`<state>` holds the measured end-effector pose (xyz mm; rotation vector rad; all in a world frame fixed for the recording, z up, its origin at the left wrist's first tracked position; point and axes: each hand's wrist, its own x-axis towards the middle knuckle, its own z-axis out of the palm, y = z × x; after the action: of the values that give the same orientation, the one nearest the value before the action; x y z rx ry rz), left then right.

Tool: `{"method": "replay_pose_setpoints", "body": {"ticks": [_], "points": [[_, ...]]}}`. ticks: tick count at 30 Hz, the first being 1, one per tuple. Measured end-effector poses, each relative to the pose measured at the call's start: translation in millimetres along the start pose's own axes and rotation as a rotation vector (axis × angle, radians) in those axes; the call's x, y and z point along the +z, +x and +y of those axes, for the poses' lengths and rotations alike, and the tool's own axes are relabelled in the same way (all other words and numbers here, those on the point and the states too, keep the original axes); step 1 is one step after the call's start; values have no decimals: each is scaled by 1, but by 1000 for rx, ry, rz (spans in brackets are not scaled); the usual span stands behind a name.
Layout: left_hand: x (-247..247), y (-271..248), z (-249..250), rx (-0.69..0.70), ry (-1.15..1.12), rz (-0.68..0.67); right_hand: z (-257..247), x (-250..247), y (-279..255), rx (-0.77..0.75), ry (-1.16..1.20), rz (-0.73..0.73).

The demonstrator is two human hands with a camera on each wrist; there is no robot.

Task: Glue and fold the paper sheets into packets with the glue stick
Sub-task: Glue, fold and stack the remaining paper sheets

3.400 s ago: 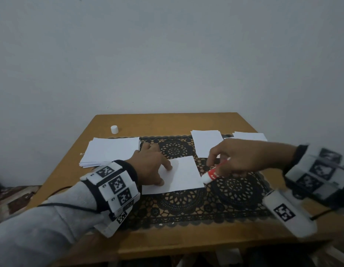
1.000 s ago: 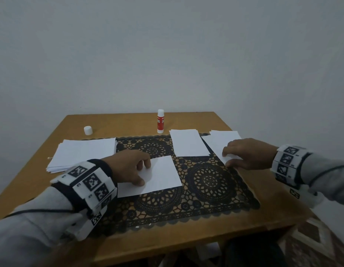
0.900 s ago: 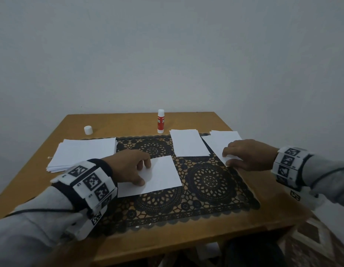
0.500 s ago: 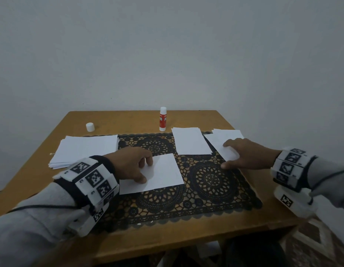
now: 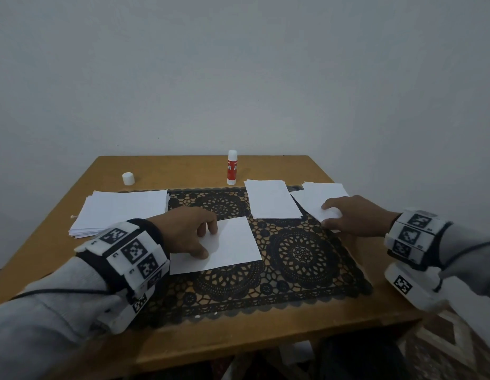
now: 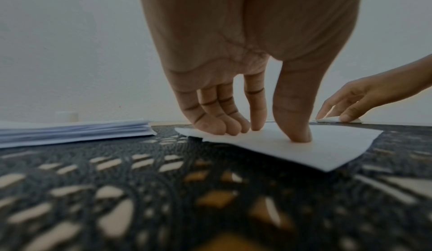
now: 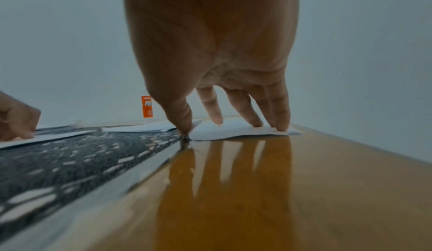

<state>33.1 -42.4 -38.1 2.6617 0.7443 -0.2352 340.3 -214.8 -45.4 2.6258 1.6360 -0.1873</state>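
While the stack of plain sheets (image 5: 120, 209) is lying at the left of the table (image 5: 73, 187), with a small white cap (image 5: 128, 178) standing behind it, the left hand (image 5: 189, 231) is pressing its fingertips (image 6: 233, 129) and thumb down on one white sheet (image 5: 227, 248) lying on the black lace mat (image 5: 301, 259). Its fingers are reaching down to the sheet, not wrapped round anything; the hand is pinning, not gripping.

Further back, near the middle, the glue stick (image 5: 231, 168) is standing upright and uncapped, touched by neither hand. Right of it a small pile of papers (image 5: 271, 198) is resting partly on the mat.

At the far right the right hand (image 5: 356, 215) is spreading straight fingers on the top paper (image 7: 233, 129) of another pile, thumb tip at its near corner, holding nothing closed.

Paper like this is looking very light, limp and ready to slide on a polished table, and its near edge is already bowing up slightly. I judge it is best taken by a corner or edge, thumb slipping underneath while the fingers are pressing on top, so only one sheet is coming away. Glued edges are likely tacky and tear-prone, so they are better left untouched.
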Motion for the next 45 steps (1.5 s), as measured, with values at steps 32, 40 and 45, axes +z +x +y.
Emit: {"method": "replay_pose_setpoints", "body": {"ticks": [32, 40, 45], "points": [[1, 1, -2, 1, -7, 13, -3, 8, 0, -78, 91, -15], [1, 2, -2, -4, -13, 13, 2, -17, -8, -99, 207, 392], [1, 2, -1, 9, -20, 81, -24, -49, -25, -231, 420, 569]]}}
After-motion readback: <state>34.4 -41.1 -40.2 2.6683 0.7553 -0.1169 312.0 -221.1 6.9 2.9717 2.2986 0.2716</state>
